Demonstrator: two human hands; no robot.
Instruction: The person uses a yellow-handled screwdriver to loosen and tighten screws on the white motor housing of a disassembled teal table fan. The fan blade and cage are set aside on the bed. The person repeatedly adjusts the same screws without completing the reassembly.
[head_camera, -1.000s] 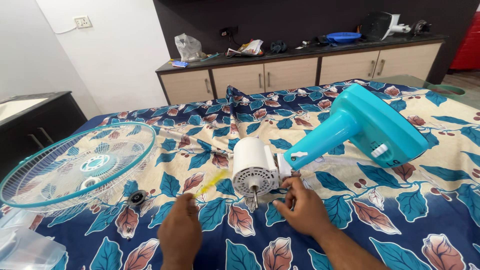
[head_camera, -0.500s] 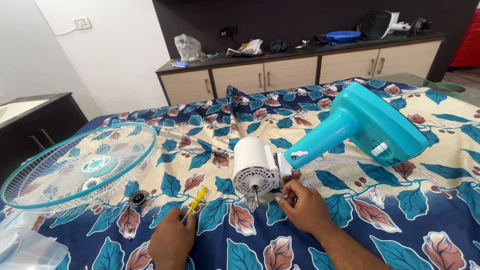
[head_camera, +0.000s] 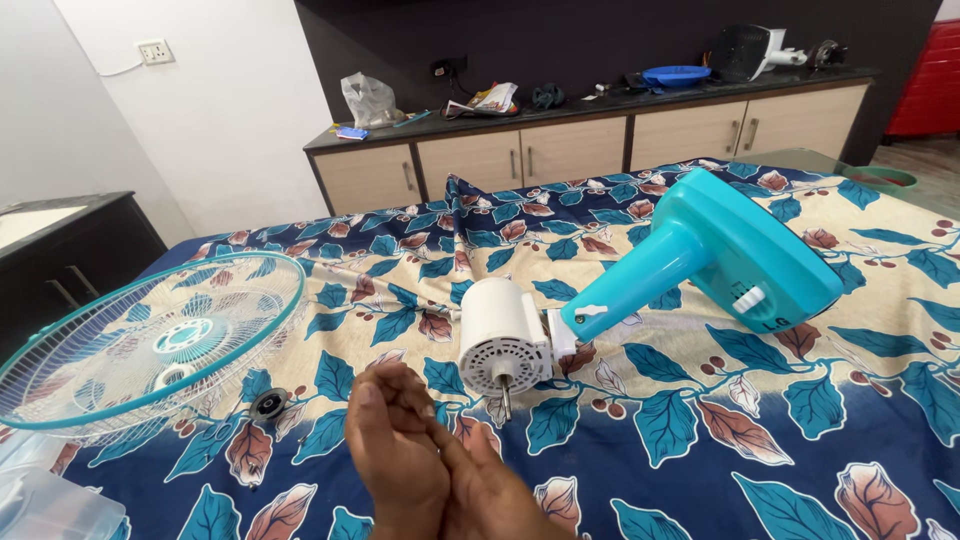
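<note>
My left hand (head_camera: 395, 455) and right hand (head_camera: 490, 490) are pressed together low in front of me, fingers folded over each other; I can't tell whether anything is pinched between them, since the palms hide it. They hover just above the bedspread (head_camera: 700, 430), a cloth printed with blue leaves and rust-coloured ones on cream and navy.

Just beyond my hands lies the white fan motor (head_camera: 503, 345) on its side, its short shaft (head_camera: 506, 400) pointing toward me, joined to the turquoise fan stand (head_camera: 715, 262) that stretches away to my right. To my left the round fan guard (head_camera: 150, 335), with its teal rim and white wires, lies flat on the cloth, and a small black knob (head_camera: 268, 404) sits just beside its near edge. A clear plastic piece (head_camera: 50, 500) shows at the lower left corner.

Behind the bed a long cabinet (head_camera: 590, 150) with beige doors and a dark top runs along a black wall, cluttered with a plastic bag (head_camera: 368, 98), a blue dish (head_camera: 677, 74) and other small items. A white wall with a socket (head_camera: 153, 50) stands at left.
</note>
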